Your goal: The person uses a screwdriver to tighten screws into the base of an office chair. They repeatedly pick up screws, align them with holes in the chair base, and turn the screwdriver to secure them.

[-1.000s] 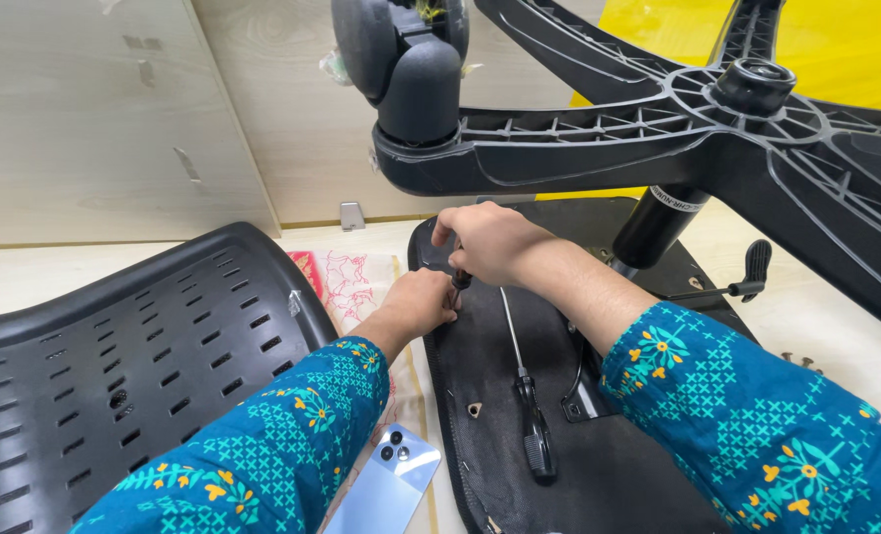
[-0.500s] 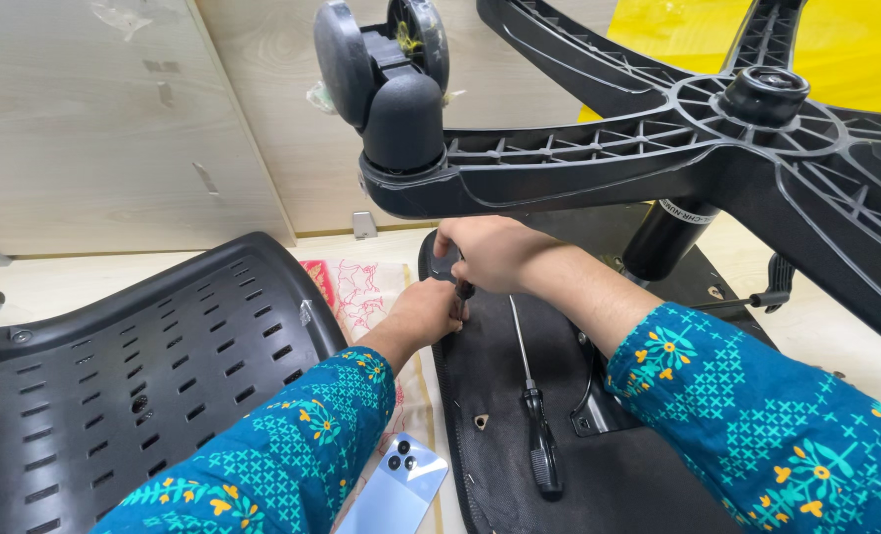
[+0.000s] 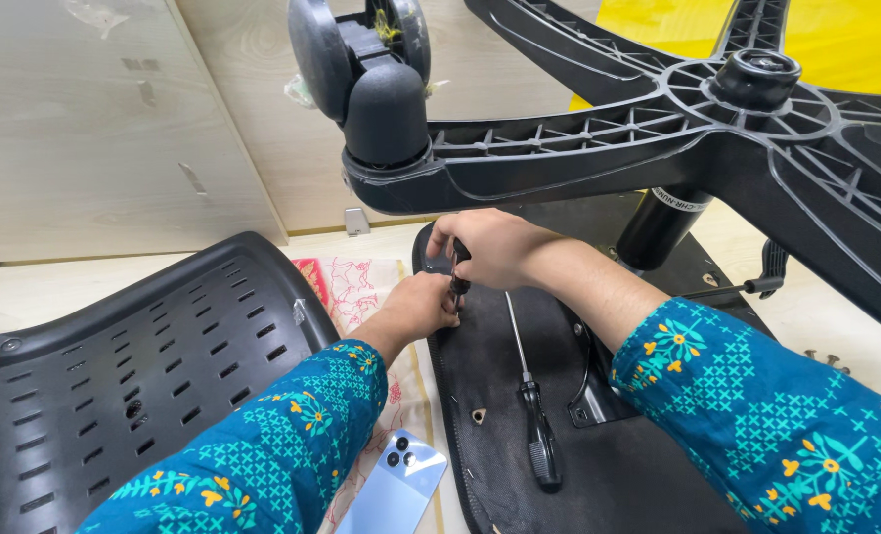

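An upturned office chair lies in front of me, its black seat underside (image 3: 648, 485) facing up and its five-arm base (image 3: 678, 129) with a caster (image 3: 361, 59) overhead. My right hand (image 3: 490, 247) is closed around a small dark tool (image 3: 457, 269) held upright near the seat's far-left edge. My left hand (image 3: 421, 307) grips the lower part of that same tool where it meets the seat. A long screwdriver with a black handle (image 3: 537, 440) lies loose on the seat, just right of my hands.
A black perforated chair backrest (image 3: 114, 376) lies on the left. Beneath my left arm are a red-and-white patterned cloth (image 3: 356, 287) and a light blue phone (image 3: 396, 489). The gas cylinder (image 3: 658, 227) and a lever (image 3: 737, 289) rise on the right. Wooden panels stand behind.
The view has shifted slightly, so the caster and base sit more to the left. Both hands stay on the small tool at the seat edge, with little movement.
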